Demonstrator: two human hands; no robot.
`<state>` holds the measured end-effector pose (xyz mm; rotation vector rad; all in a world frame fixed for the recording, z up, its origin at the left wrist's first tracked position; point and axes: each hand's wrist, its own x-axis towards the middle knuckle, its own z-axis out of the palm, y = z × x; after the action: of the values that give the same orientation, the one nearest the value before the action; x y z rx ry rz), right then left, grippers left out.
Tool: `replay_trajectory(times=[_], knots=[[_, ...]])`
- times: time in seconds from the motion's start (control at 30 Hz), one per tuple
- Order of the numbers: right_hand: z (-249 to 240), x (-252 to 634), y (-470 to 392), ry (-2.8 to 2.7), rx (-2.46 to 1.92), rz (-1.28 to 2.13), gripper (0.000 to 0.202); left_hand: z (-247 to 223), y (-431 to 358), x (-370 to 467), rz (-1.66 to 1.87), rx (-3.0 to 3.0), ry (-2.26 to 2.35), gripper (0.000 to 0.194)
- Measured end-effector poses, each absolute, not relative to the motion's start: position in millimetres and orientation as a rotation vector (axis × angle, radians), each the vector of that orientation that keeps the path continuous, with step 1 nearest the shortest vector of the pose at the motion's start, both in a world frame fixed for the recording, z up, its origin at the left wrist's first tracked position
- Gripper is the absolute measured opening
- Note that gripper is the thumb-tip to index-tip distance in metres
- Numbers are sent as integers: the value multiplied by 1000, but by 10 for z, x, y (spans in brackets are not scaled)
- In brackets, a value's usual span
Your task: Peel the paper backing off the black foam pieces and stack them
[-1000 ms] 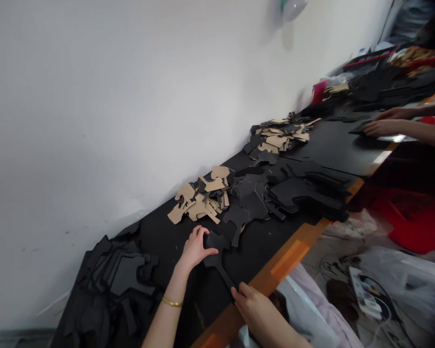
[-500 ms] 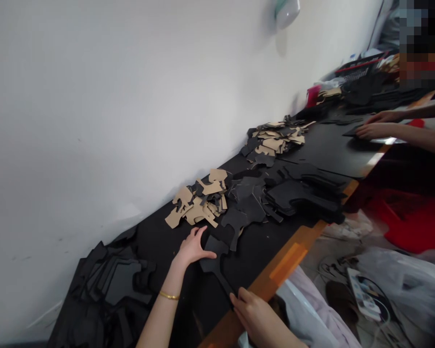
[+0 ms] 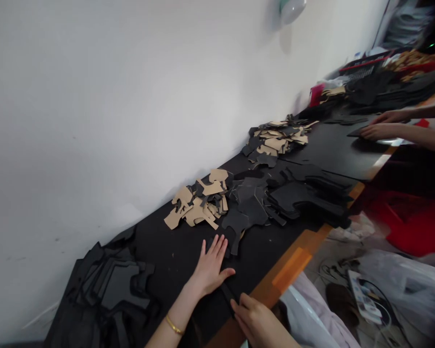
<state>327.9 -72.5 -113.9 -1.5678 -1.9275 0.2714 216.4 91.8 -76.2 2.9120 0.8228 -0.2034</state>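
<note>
My left hand (image 3: 210, 266) lies flat with its fingers spread on the wide part of a black cut piece (image 3: 227, 292), covering most of it. A gold bracelet is on that wrist. At the table's front edge, the fingers of my right hand (image 3: 255, 316) pinch the narrow end of the same piece. Tan and black cut pieces (image 3: 199, 205) lie loosely heaped beyond my left hand, and a heap of black pieces (image 3: 248, 200) is to their right. More black pieces (image 3: 121, 285) are stacked at the left.
The black table (image 3: 159, 241) has an orange-brown front edge (image 3: 293, 266) and runs along a white wall. Farther along are a mixed heap (image 3: 275, 140) and another person's hands (image 3: 382, 126) on a dark piece. Plastic bags (image 3: 402, 275) and a power strip (image 3: 364, 295) lie below at the right.
My left hand has moved right from the piece's left side onto its top, fingers now spread flat. My right hand still holds the narrow end. The view has shifted slightly.
</note>
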Motion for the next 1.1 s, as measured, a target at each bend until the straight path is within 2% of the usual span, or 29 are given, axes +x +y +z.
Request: replay_trajectory(times=[0.33, 0.4, 0.5, 0.6, 0.7, 0.87, 1.0, 1.1], knots=[[-1075, 3299, -718, -1936, -1529, 514, 29, -708, 707, 2145, -174, 2858, 653, 86], [-1091, 3301, -720, -1909, -1507, 565, 27, -614, 630, 2143, -193, 2768, 599, 81], [-1111, 3315, -718, -1885, -1482, 600, 28, -492, 586, 2124, -190, 2585, 430, 61], [-1103, 3343, -713, -1880, -1467, 605, 31, -504, 668, 2112, 13, 2580, 758, 54], [-1092, 3356, -722, -1898, -1486, 608, 34, -616, 807, 2110, 54, 2620, 1187, 66], [-1115, 3343, -774, -1930, -1511, 640, 37, -713, 873, 2118, -30, 2552, 1223, 84], [-986, 3487, -623, -1816, -1437, 681, 29, -758, 809, 2179, 120, 2447, 1356, 77], [-811, 3708, -277, -1740, -1481, 482, 33, -796, 803, 2208, 246, 2380, 1353, 73]])
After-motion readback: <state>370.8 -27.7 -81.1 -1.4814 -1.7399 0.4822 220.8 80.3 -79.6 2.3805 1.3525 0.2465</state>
